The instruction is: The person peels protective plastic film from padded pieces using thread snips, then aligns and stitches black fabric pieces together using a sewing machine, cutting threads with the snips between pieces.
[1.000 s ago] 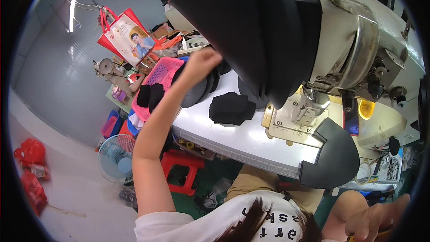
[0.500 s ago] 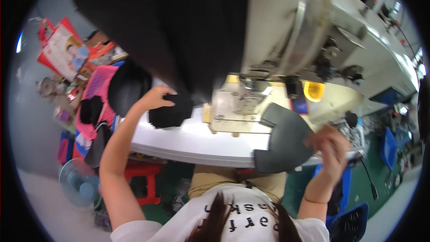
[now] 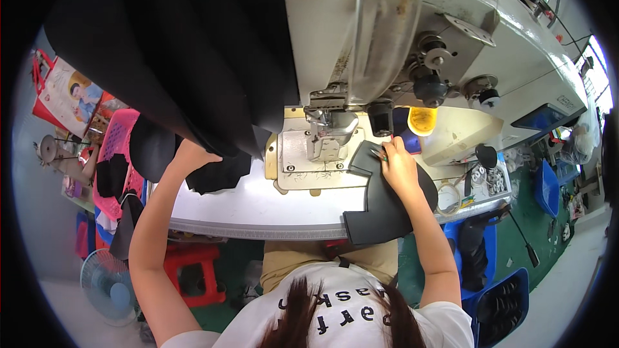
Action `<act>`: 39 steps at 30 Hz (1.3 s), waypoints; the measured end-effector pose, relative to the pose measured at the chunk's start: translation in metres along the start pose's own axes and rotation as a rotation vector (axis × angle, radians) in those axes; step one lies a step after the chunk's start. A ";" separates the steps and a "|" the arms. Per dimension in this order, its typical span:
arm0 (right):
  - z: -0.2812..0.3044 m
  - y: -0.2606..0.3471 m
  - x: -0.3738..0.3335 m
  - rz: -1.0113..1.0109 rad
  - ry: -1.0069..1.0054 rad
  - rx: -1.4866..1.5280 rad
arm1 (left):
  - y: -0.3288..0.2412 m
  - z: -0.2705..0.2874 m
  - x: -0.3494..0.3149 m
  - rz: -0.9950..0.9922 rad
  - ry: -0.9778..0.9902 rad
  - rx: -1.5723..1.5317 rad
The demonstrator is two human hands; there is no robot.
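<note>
My left hand [image 3: 191,158] is at a small stack of black fabric pieces [image 3: 222,176] on the white table. Hanging black cloth [image 3: 187,45] covers its fingertips, so its grip is hidden. Over a dark, curved flat piece [image 3: 387,203] with a notched left side, my right hand [image 3: 401,166] is closed around a small pointed metal tool [image 3: 379,154], perhaps thread snips. That piece lies right of the sewing machine's needle plate [image 3: 303,158] and overhangs the table's front edge. The presser foot [image 3: 325,147] stands just left of my right hand.
The sewing machine [image 3: 445,19] fills the upper right. Left of the table are a pink basket [image 3: 124,132] with dark pieces and a fan [image 3: 106,287]. A red stool [image 3: 193,274] stands below. At right are a tray of bobbins [image 3: 493,180] and blue crates [image 3: 503,309].
My right hand has moved left and forward from the dark piece's right edge onto its upper part, with the tool now visible. My left hand's fingers have gone behind the hanging cloth. The view has shifted.
</note>
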State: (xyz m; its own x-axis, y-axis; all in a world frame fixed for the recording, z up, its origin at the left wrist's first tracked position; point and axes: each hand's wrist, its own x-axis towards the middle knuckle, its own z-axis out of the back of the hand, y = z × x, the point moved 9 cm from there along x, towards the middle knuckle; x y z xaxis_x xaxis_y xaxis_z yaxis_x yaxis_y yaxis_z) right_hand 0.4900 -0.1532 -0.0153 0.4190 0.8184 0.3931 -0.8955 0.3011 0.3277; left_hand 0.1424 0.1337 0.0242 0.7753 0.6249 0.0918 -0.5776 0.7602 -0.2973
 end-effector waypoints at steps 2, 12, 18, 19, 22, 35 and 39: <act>0.001 0.007 -0.003 0.026 -0.046 -0.049 | 0.011 -0.003 0.000 0.017 -0.028 0.016; 0.004 -0.001 -0.003 -0.038 -0.097 -0.009 | -0.007 0.008 -0.011 -0.091 -0.245 0.166; 0.003 0.008 -0.005 0.064 -0.104 -0.041 | -0.003 0.037 -0.023 0.054 -0.192 -0.284; 0.003 0.010 -0.007 0.084 -0.122 -0.054 | -0.006 0.044 -0.025 0.061 -0.203 -0.294; 0.003 0.011 -0.010 0.093 -0.138 -0.087 | -0.018 0.062 -0.030 0.113 -0.225 -0.320; 0.014 0.003 -0.032 0.201 -0.088 0.271 | -0.201 -0.037 -0.030 -0.264 0.239 -0.919; 0.026 0.019 -0.057 0.347 -0.113 0.166 | -0.275 -0.102 0.023 -0.373 0.177 -1.137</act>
State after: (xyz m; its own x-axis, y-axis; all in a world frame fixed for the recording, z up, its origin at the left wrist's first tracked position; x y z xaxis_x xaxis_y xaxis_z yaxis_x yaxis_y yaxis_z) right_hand 0.4532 -0.2066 -0.0090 0.1183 0.7958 0.5939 -0.9543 -0.0743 0.2895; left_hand 0.3448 -0.0791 0.0110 0.9219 0.3003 0.2448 0.1744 0.2426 -0.9543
